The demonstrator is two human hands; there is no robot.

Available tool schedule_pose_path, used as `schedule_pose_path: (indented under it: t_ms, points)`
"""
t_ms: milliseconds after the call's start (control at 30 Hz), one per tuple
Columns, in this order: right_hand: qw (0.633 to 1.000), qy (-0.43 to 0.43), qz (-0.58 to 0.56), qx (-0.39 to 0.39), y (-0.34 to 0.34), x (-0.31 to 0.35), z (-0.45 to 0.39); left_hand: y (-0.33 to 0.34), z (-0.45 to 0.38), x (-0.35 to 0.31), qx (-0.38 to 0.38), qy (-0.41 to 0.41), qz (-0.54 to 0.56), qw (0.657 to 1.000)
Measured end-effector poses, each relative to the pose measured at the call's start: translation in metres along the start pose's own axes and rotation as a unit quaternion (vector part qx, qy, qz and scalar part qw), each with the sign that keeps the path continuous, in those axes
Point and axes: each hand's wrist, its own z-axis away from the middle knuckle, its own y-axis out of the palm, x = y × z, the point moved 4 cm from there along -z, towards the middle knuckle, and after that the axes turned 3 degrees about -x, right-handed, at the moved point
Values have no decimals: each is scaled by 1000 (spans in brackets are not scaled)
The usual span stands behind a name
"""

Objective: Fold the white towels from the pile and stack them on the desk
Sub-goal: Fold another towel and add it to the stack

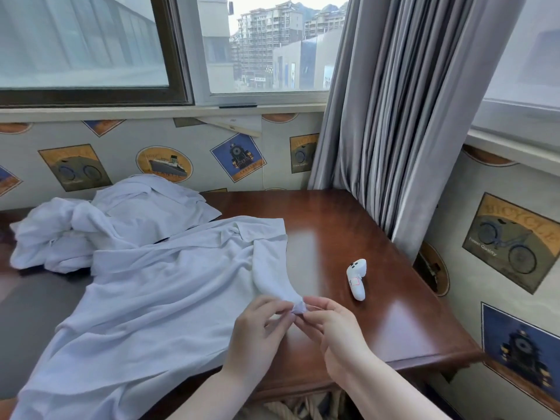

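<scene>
Both grips pinch one corner of the white towel [157,298]: the left hand [257,328] and right hand [330,325] meet at that corner above the bench [378,313]. Its body sprawls across the bench's left side, before the rumpled pile [100,228]. A white controller [357,278] lies right.
</scene>
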Motion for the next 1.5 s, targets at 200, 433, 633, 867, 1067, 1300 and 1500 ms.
schedule_pose_path:
  t_ms: [200, 433, 633, 867, 1067, 1300, 1500]
  points:
    - [982, -127, 133, 41, 26, 17, 5, -23, -19, -3, 40, -29, 66, 997]
    - [923, -241, 289, 83, 69, 29, -3, -52, -41, 3, -20, -23, 21, 999]
    - [848, -361, 378, 81, 119, 47, -19, -97, -96, 4, 65, -88, 95, 989]
    - [808, -409, 424, 30, 154, 50, -48, -112, -136, 19, 150, -51, 160, 974]
    - [860, -363, 354, 55, 169, 34, -61, -119, -142, 38, 87, -49, 160, 982]
    - [870, -407, 279, 14, 182, 43, -84, -108, -114, 71, 6, -69, -9, 998]
    - [837, -432, 336, -28, 163, 61, -114, -108, -87, 100, 25, -123, -96, 987]
